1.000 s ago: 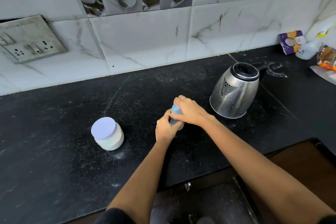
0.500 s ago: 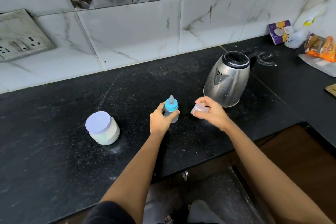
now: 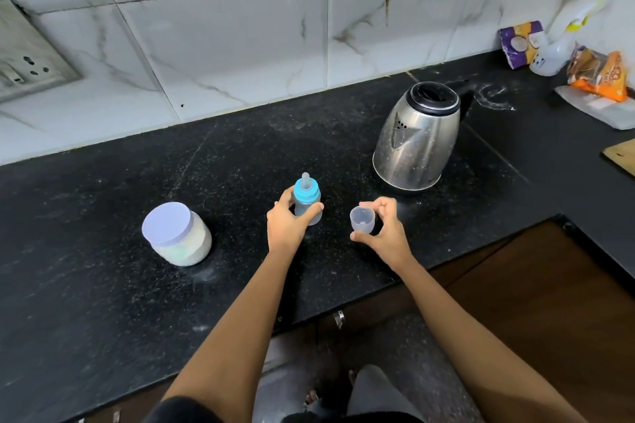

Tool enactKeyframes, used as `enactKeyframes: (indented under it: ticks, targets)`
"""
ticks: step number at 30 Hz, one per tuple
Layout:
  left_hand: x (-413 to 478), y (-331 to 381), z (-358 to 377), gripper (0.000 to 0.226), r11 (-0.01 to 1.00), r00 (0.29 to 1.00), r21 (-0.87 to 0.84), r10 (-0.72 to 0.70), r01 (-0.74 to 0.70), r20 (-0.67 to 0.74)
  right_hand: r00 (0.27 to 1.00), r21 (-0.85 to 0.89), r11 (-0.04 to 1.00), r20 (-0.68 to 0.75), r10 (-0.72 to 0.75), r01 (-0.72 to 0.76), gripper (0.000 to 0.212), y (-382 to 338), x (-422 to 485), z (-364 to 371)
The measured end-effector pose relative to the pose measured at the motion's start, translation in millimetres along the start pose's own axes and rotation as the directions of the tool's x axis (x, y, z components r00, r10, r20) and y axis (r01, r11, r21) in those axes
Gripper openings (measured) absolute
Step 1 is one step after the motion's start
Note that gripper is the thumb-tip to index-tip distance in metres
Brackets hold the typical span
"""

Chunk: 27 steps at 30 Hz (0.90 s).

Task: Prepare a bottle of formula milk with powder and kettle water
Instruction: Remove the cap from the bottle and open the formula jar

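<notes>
A small baby bottle (image 3: 307,198) with a blue collar and a clear teat stands upright on the black counter (image 3: 103,285). My left hand (image 3: 288,223) grips its body from the near side. My right hand (image 3: 383,230) holds the bottle's clear cap (image 3: 361,220) between thumb and fingers, its open end facing up, a short way right of the bottle. A steel kettle (image 3: 417,141) with a black rim stands behind my right hand. To the left of the bottle sits a jar of white powder (image 3: 177,239) with a pale lilac lid on.
A purple packet (image 3: 519,43), a white bottle (image 3: 553,57) and an orange bag (image 3: 599,77) lie at the back right. White powder is smeared on the counter by the kettle. A wall socket (image 3: 27,58) is at the far left. The counter's front edge runs below my forearms.
My right hand has lifted the clear cap off the bottle and carried it to the right, turning its open end up. My left hand still holds the bottle.
</notes>
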<state>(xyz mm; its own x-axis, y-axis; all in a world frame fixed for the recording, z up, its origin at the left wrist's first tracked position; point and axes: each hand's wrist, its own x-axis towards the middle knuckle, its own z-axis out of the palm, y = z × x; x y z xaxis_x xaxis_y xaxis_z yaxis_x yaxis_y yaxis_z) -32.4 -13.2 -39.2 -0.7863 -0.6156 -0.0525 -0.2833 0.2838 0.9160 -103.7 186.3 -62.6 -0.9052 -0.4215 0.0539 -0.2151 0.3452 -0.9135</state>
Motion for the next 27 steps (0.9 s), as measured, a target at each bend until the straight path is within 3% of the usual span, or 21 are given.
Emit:
enactKeyframes:
  ticks: [5,10,16,22,27]
  targets:
    - [-0.3,-1.1,2.2,0.064,1.0,1.0,-0.025,-0.002,0.001,-0.008,0.997,0.002,0.999,-0.069,-0.039,0.039,0.084,-3.3,-3.7,-2.9]
    - [-3.2,3.5,0.9,0.057,0.996,1.0,-0.083,0.018,-0.019,-0.012,0.955,-0.112,0.974,-0.204,-0.217,0.197,0.06,-41.7,14.1,11.4]
    - [-6.0,8.0,-1.4,0.054,0.993,0.999,-0.115,0.033,-0.034,-0.014,0.986,-0.253,0.959,0.139,-0.095,0.128,0.066,-90.9,54.9,49.3]
    - [-0.5,6.2,-4.1,0.052,0.994,0.999,-0.109,0.027,-0.024,0.027,0.994,-0.284,0.955,0.094,-0.058,0.083,0.043,-101.3,65.5,67.1]
    - [9.8,1.5,-10.9,0.052,0.997,0.995,-0.052,0.057,-0.053,0.086,0.969,-0.109,0.98,0.201,-0.141,0.166,0.037,-88.4,72.4,59.7]
